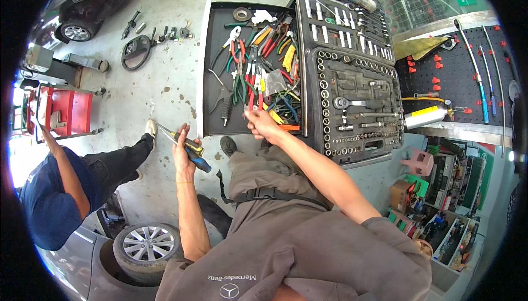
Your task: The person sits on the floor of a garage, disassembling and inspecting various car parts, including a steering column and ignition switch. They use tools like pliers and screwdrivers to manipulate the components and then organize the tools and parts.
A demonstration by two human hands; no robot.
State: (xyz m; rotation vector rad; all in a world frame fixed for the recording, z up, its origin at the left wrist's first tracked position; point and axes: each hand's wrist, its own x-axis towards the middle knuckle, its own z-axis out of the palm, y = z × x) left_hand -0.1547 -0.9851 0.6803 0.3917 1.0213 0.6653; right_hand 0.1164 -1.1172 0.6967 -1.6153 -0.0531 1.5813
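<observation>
My left hand (182,157) is closed around two screwdrivers, one with a blue-and-black handle (200,163) and one with a yellow-and-black handle (193,147). Their shafts point up and to the left. My right hand (265,126) reaches over the near edge of an open tool drawer (215,123). Its fingers are pinched at the ends of the red handles of a pair of pliers (260,100); how firmly they grip is hidden. Around it lie many pliers, a caulking-gun-like tool (225,105), a clear plastic bag (275,82) and a roll of tape (241,14).
Right of the drawer lies an open socket set (360,108). Beyond it is a black pegboard (473,75) with long wrenches. A co-worker (55,196) stands at left beside a red cart (71,111). A wheel (147,248) is at lower left; a steering wheel (136,52) lies on the floor.
</observation>
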